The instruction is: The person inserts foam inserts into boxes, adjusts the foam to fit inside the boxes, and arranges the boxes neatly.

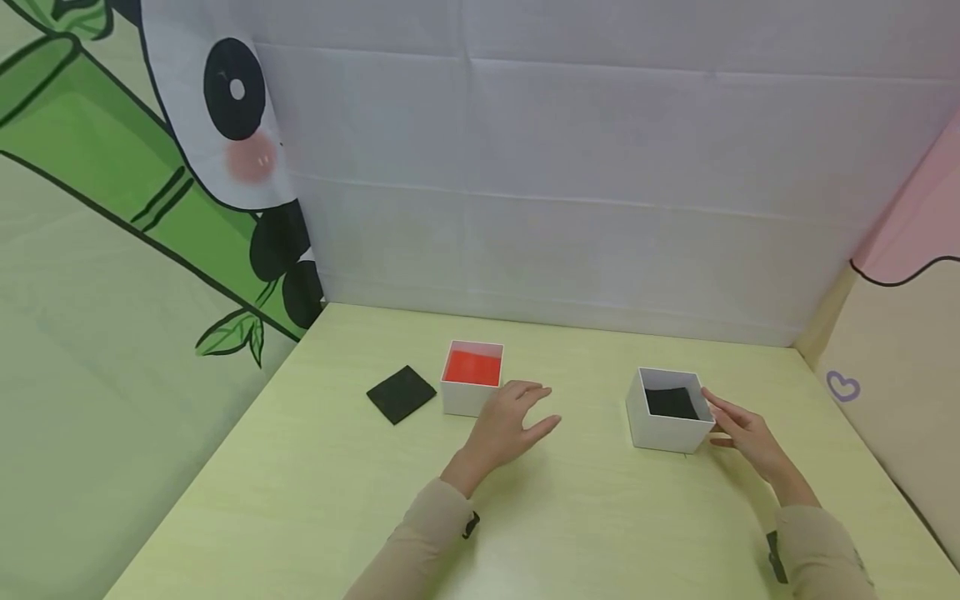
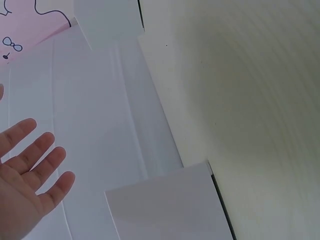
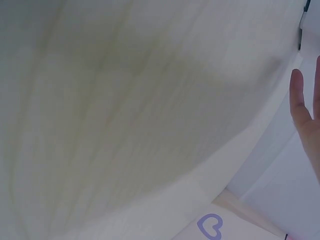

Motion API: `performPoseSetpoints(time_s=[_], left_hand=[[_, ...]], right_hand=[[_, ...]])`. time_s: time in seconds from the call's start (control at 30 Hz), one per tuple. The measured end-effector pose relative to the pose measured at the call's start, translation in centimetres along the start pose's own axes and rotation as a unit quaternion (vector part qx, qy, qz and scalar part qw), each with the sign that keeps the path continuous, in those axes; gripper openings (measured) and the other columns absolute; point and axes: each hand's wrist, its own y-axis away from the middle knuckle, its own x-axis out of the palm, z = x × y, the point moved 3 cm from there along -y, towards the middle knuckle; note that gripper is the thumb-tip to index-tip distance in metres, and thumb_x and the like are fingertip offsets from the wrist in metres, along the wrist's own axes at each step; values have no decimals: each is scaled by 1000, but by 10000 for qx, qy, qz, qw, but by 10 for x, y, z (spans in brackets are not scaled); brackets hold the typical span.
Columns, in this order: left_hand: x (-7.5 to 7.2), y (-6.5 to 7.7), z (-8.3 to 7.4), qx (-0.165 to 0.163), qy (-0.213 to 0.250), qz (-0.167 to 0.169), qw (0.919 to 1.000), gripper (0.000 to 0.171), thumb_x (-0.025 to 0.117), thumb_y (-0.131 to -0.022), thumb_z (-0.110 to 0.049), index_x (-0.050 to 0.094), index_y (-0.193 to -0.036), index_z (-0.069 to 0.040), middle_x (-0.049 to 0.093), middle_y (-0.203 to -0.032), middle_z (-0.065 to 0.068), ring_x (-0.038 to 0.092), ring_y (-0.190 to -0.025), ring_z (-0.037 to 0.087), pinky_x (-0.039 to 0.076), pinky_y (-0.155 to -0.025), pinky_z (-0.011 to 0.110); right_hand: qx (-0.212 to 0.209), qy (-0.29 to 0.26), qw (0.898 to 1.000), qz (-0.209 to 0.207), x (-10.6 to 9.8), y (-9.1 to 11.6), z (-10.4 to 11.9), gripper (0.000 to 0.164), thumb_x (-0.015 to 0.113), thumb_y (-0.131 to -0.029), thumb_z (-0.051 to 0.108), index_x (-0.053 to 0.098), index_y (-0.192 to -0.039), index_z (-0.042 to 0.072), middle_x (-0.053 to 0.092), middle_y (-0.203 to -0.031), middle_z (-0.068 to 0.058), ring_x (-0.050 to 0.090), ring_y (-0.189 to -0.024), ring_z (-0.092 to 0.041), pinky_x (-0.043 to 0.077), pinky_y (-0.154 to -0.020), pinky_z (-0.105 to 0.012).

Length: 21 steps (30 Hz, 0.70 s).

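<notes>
My left hand is held over the table with its fingers spread and holds nothing. Just behind it stands a white box with a bright red piece inside. In the left wrist view the spread left hand appears apart from the white box. At the right side of a second white box is my right hand, its fingers extended along the wall; whether they touch it I cannot tell. A black piece lies in that box. The right wrist view catches part of the right hand.
A flat black square lies on the pale yellow table, left of the box with the red piece. A white cloth wall rises at the table's back edge. Printed cloth panels flank the table.
</notes>
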Motion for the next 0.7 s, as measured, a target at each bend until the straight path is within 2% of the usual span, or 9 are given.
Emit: performPoseSetpoints(time_s=[0.23,0.43,0.7], left_hand=[[-12,11,12,-234,132,-81,9996,37,66,-80,-29,63,-109,-6,61,-104,5,55,-97,17,43,-84,30],[-22,20,19,-427,59,-129,9990,37,65,-81,-29,62,-110,-7,60,-105,5,55,-98,18,44,-84,33],[-39,30,28,-521,-43,-564,9970,31,68,-79,-23,65,-104,-7,63,-100,3,57,-93,16,46,-80,31]], right_hand=[[-65,55,10000,18,0,1,0,39,41,-95,9,43,-133,16,53,-109,26,55,-85,2,51,-66,-25],[-65,45,10000,44,-1,1,1,39,41,-95,10,42,-134,16,54,-109,25,55,-84,2,50,-66,-25],[-176,-18,9998,130,-1,0,-1,40,40,-95,7,42,-134,16,55,-108,22,55,-83,1,51,-66,-25]])
